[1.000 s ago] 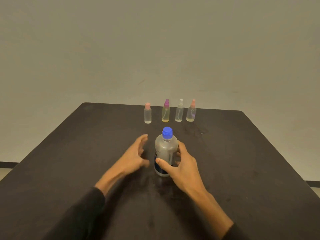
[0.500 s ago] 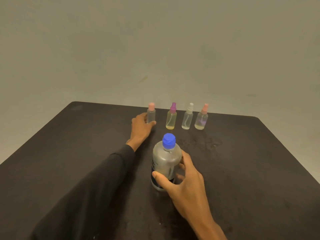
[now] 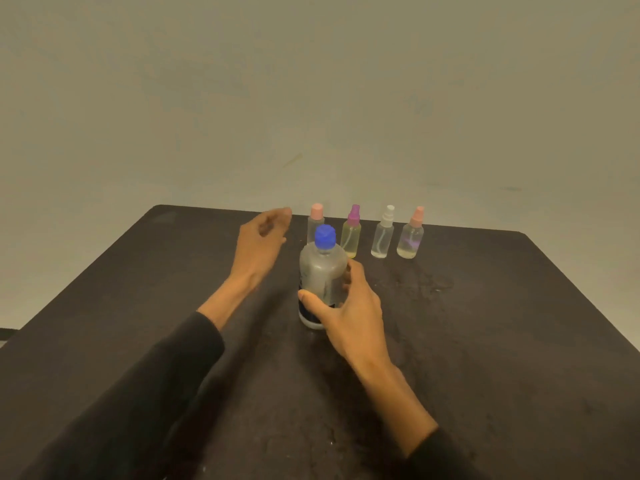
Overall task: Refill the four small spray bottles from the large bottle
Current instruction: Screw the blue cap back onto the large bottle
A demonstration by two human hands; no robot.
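Two hands are in play. The right hand (image 3: 346,306) grips the large bottle (image 3: 320,284) at frame centre, upright on the table (image 3: 519,341), blue cap (image 3: 325,235) still on. The left hand (image 3: 261,242), half a second ago touching the leftmost spray bottle (image 3: 316,221), has withdrawn and hangs loosely curled, empty. No bottle is opened; refilling has not begun. Count: four spray bottles in a row behind, one large bottle.

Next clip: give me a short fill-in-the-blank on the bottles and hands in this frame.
1. The large bottle has a ___ cap.
2. The ___ hand grips the large bottle.
3. The left hand holds ___.
4. ___ small spray bottles stand in a row, including the purple-topped spray bottle.

Missing words: blue; right; nothing; four
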